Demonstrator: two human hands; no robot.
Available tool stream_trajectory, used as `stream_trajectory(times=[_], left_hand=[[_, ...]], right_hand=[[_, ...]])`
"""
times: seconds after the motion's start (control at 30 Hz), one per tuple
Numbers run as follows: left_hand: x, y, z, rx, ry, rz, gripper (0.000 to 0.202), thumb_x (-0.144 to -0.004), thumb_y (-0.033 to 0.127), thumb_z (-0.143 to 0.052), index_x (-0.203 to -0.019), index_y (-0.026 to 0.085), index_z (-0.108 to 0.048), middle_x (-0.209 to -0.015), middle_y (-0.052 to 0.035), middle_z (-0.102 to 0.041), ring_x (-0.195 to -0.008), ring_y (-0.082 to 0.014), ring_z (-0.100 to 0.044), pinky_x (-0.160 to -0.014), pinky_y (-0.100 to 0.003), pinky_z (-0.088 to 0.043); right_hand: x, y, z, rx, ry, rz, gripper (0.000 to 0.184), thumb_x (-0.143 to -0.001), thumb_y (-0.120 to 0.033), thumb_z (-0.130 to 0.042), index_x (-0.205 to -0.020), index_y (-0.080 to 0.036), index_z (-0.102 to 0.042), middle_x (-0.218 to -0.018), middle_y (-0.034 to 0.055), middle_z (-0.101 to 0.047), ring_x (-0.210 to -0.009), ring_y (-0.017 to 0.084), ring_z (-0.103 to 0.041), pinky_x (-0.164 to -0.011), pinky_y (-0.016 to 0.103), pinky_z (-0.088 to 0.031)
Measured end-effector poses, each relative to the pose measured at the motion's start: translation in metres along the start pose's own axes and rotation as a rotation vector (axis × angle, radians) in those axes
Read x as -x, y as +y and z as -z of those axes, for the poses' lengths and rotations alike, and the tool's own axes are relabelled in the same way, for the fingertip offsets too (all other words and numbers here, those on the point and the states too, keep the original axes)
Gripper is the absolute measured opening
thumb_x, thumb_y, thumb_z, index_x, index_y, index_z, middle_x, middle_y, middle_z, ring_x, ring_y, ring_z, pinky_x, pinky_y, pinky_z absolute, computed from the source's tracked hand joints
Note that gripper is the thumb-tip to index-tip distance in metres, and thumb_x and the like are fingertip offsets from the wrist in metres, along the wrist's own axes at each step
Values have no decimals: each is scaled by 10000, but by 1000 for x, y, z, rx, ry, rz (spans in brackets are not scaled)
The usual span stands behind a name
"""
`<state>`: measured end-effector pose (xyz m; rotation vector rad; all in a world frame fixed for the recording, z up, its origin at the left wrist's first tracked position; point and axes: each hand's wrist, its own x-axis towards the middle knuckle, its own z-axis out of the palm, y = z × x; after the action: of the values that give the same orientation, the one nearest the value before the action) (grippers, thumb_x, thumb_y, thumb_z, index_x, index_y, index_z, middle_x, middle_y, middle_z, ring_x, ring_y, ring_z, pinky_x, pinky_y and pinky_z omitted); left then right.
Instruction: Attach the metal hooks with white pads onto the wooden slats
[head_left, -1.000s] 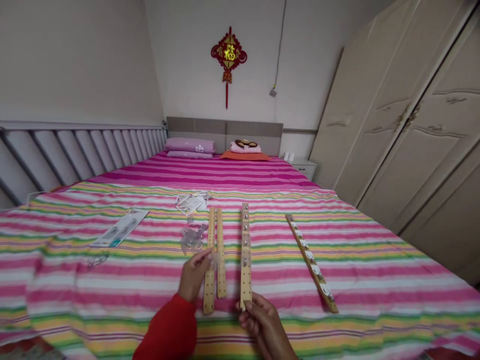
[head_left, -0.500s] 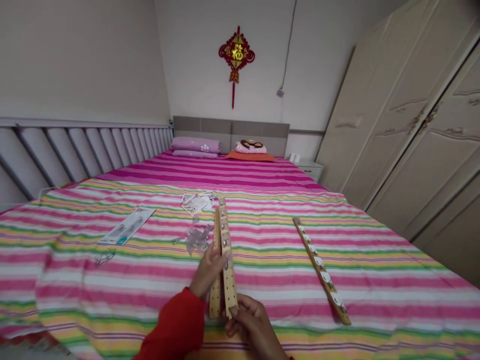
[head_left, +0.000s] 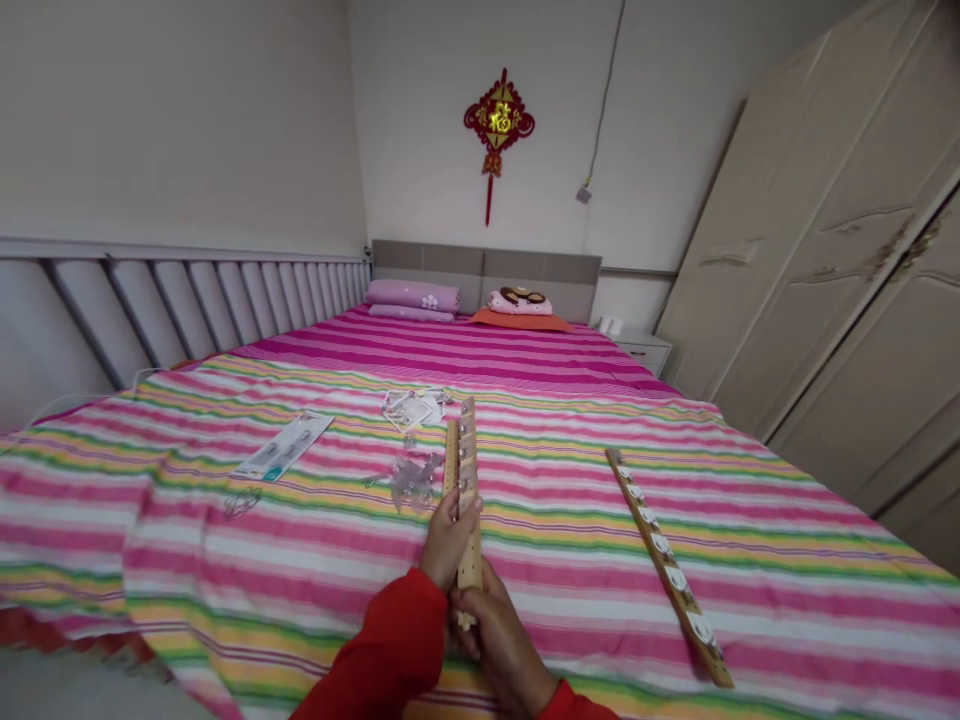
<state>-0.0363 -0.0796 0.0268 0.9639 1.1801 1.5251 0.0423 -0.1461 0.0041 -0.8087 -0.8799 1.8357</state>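
Both hands are on a pale wooden strip with rows of small holes and several shiny metal pieces along its far half. My left hand is closed around its middle, thumb on top. My right hand wraps the near end, where a small pale tip shows between the fingers. Just left of it is a second holed strip, its near part hidden by my left hand and sleeve. Farther right on the bed lies a wooden strip with white hook-like pieces, touched by neither hand.
A clear plastic bag with small metal parts lies left of the strips. Beyond it are white card scraps. At left are a packaging card and a thin wire-like cluster. All rest on a striped sheet; a wardrobe stands right.
My left hand has gone from touching the strip with spread fingers to gripping its middle. The strip's near end is now deeper in my right hand. The view has shifted slightly left.
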Motion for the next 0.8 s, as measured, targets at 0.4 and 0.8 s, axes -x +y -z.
stream_trajectory(times=[0.4,0.8], left_hand=[[-53,-2,4,95,70,33,346,-745,518,-554,-684,178,-563,-519,10,-568,-440,-125,-538,-453,-243,-429],[-93,19,11,389,209,197,434,-654,574,-653,-768,162,-580,-548,19,-570,-440,-100,-535,-434,-217,-438]], right_hand=[[-11,-18,-7,-52,22,-35,479,-562,-193,-489,-1041,-212,-468,-431,-132,-386,-319,32,-168,-315,145,-110],[-28,-15,-14,84,35,54,559,-573,-169,-505,-1132,-188,-483,-490,-106,-420,-374,60,-301,-367,171,-200]])
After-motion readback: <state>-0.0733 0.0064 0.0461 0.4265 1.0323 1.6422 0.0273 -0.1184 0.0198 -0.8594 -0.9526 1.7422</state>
